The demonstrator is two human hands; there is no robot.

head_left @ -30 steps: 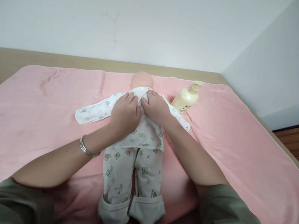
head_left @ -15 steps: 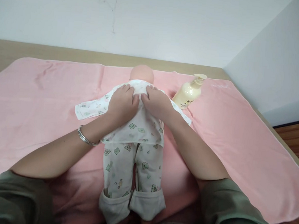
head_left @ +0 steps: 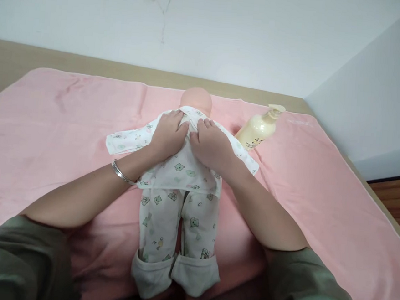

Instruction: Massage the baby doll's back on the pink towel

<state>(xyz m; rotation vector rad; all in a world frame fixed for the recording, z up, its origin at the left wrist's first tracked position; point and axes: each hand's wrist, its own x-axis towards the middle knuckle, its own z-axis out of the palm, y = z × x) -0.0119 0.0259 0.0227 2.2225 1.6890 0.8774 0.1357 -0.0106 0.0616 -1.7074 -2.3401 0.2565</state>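
Observation:
A baby doll (head_left: 196,98) lies on a pink cloth, the back of its head away from me. It wears a white printed top (head_left: 184,172) and matching trousers (head_left: 160,225) with turned-up cuffs. My left hand (head_left: 169,133) rests on the left side of the upper back, fingers curled against the fabric, thumb toward the middle. On the right side, my right hand (head_left: 213,144) lies in mirror position with bent fingers on the top. Whether fabric is pinched under either hand is hidden. Between my thumbs the fabric is creased.
Right of the doll, a cream pump bottle (head_left: 258,129) leans on the pink cloth (head_left: 303,184). Behind the cloth run a wooden edge (head_left: 116,68) and a pale wall. A silver bangle circles my left wrist.
The fabric near the doll's neck has become more creased, and my hands have shifted slightly on it. The whole view has moved a little.

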